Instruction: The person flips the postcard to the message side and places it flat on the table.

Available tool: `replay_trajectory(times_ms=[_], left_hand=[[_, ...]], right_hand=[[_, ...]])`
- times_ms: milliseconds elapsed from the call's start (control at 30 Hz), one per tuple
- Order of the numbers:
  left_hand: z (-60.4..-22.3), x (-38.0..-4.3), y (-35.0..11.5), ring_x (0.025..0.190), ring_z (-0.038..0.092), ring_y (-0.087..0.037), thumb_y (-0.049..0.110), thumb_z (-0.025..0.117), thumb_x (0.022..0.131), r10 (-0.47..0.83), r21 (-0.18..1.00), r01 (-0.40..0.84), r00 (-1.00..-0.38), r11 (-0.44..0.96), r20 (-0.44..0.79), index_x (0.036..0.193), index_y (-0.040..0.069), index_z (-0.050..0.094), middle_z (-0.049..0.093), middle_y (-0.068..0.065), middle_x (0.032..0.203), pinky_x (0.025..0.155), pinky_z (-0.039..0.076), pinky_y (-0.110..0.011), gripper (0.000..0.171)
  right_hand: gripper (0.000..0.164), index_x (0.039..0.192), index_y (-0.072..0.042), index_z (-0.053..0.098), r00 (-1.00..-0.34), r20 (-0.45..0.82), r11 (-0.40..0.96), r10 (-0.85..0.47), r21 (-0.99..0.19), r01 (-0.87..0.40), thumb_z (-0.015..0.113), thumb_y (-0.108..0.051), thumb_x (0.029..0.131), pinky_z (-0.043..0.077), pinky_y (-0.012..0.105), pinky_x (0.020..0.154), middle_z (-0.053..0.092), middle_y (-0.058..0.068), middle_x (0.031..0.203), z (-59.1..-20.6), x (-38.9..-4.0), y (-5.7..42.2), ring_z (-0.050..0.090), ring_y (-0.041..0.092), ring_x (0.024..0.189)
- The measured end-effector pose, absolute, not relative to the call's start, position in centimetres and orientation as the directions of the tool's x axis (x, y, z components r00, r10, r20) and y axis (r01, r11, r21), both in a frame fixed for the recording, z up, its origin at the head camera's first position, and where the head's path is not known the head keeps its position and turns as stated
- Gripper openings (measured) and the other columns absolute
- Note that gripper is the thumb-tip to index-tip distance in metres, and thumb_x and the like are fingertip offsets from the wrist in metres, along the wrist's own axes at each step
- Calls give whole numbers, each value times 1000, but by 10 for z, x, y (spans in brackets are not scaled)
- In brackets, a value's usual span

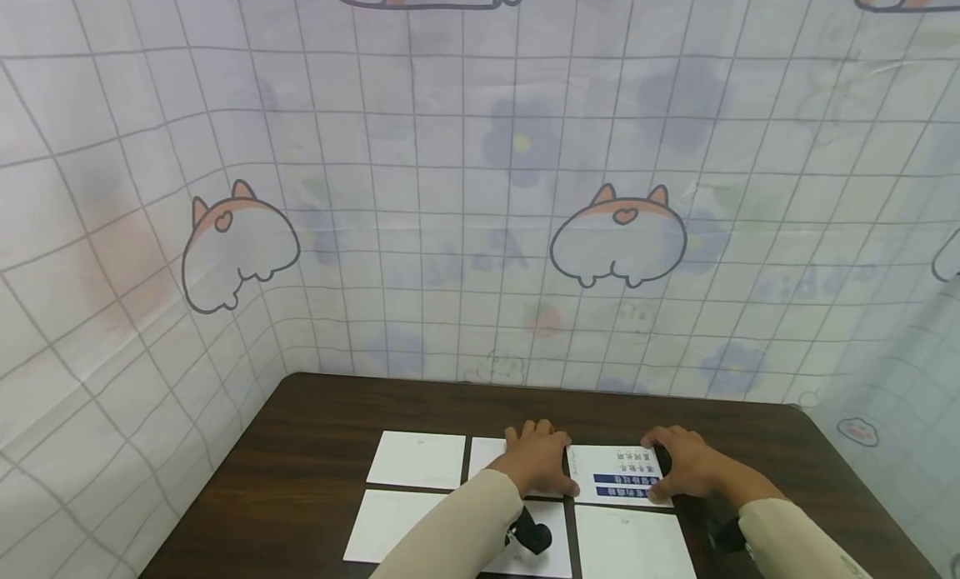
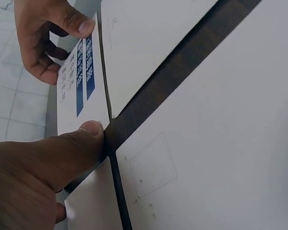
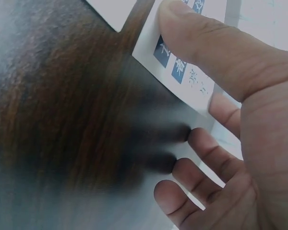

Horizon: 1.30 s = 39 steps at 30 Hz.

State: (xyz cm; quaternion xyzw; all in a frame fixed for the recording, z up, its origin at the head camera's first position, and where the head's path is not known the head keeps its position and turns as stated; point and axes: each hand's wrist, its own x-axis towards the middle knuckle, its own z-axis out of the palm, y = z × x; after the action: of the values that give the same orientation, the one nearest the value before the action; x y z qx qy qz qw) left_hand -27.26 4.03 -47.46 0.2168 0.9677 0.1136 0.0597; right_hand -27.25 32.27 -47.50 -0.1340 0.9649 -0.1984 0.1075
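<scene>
A white card with dark blue bands and printed characters (image 1: 618,471) lies on the dark wooden table, at the far right of a grid of several white cards. At its left end is my left hand (image 1: 536,462), thumb (image 2: 91,128) on the near corner and fingers bent toward the far edge. My right hand (image 1: 693,466) holds the opposite end, its thumb (image 3: 177,21) on top near the blue bands and its index finger at the far corner. The other right fingers (image 3: 170,196) curl loosely beside the card. The left hand partly covers the neighbouring plain card (image 1: 487,452).
More plain white cards lie around: one at far left (image 1: 416,460), one at near left (image 1: 390,521), and one at near right (image 1: 633,541). Narrow strips of dark table (image 1: 247,479) separate them. A gridded, cartoon-patterned curtain (image 1: 450,229) stands behind the table.
</scene>
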Motion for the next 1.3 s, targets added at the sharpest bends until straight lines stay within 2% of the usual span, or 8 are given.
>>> replay_trajectory(times_ms=[333,433,533,700,800,900,1167,1300], left_hand=[[-481,-275,39,123,44,-21,54,90,72,440,285,420,-898,862,-6,134,26,64,58,4,130,98,32,-49,73],[-485,-276,39,123,44,-20,52,92,71,451,285,444,-891,850,43,133,25,64,60,7,129,98,32,-48,74],[-489,-276,38,120,45,-18,50,93,70,461,294,467,-882,834,95,133,24,63,62,10,125,96,32,-46,74],[-492,-273,37,110,46,-14,44,96,68,451,370,469,-881,802,140,131,22,64,66,18,106,93,29,-44,74],[-495,-273,37,103,45,-12,41,96,68,438,415,457,-887,787,147,129,21,65,60,20,89,93,28,-44,71],[-496,-273,38,99,44,-9,39,97,68,431,445,454,-888,772,159,127,20,65,53,21,82,94,27,-44,69],[-495,-271,36,88,52,-2,25,88,81,423,555,447,-888,701,181,133,18,63,59,26,71,92,26,-47,58],[-495,-273,35,73,53,1,18,80,89,403,637,421,-897,645,184,134,17,62,59,23,69,91,25,-48,49]], right_hand=[[82,130,-8,56,-949,-86,864,-304,-445,-237,98,-33,64,39,72,95,54,25,135,-483,-271,325,43,54,127],[83,131,-8,56,-953,-62,859,-296,-454,-238,98,-33,64,40,69,96,58,21,131,-488,-270,326,48,48,124],[84,132,-5,54,-953,-55,845,-299,-480,-238,97,-29,65,43,64,94,62,15,121,-489,-268,327,56,38,112],[86,135,-3,50,-957,-71,828,-281,-522,-204,96,-25,66,48,50,84,64,5,102,-489,-266,325,58,22,89],[88,137,-4,48,-961,-82,817,-266,-548,-179,96,-26,67,47,45,78,61,5,101,-490,-264,326,58,20,86],[88,138,-5,48,-962,-68,803,-265,-568,-181,96,-26,67,46,42,75,60,5,101,-491,-264,329,57,20,86],[55,136,1,49,-952,11,735,-304,-633,-242,78,-10,90,45,31,64,58,3,96,-492,-259,336,54,17,79],[45,136,-1,50,-958,30,718,-285,-656,-234,70,-9,96,43,31,64,57,4,94,-490,-258,337,54,17,78]])
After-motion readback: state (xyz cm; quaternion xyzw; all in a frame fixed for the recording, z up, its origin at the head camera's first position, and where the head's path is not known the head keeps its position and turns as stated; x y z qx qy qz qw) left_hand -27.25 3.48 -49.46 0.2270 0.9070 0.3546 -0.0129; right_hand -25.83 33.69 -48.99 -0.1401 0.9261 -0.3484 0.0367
